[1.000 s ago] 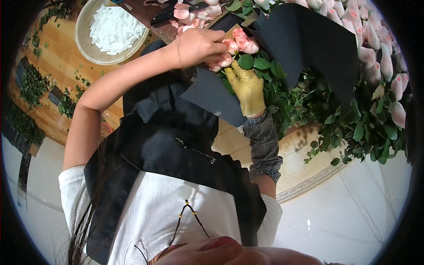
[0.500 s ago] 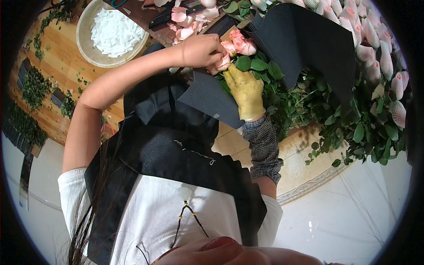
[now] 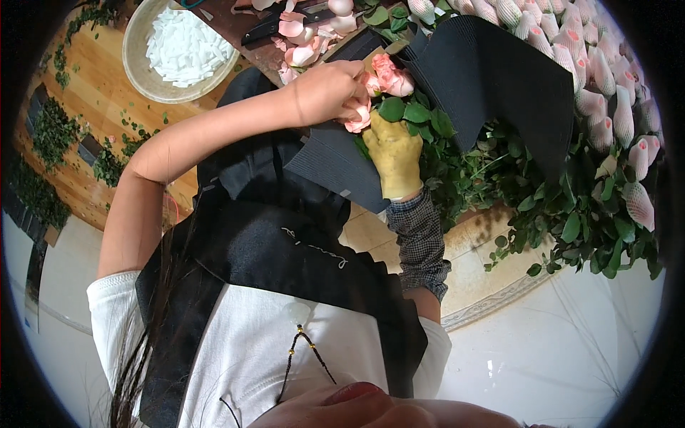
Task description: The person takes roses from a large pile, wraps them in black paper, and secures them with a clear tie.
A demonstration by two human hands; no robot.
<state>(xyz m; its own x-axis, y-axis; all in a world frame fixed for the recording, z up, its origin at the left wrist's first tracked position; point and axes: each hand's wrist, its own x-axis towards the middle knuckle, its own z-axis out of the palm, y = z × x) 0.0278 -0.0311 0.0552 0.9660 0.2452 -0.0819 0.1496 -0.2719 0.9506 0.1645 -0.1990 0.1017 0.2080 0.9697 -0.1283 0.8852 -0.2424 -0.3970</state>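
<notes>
The bare left hand [image 3: 327, 93] pinches the near rose [image 3: 358, 121], just left of the gloved right hand [image 3: 396, 155], which curls inward, its grip hidden. Squeezing or tugging too hard could bruise or tear the bloom.

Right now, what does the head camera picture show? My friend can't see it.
A person's bare left hand is at pink roses, with the yellow-gloved right hand just below them, beside green leaves. Dark ridged sheets flank them. A bowl of white pieces is upper left; netted flower buds crowd upper right.
</notes>
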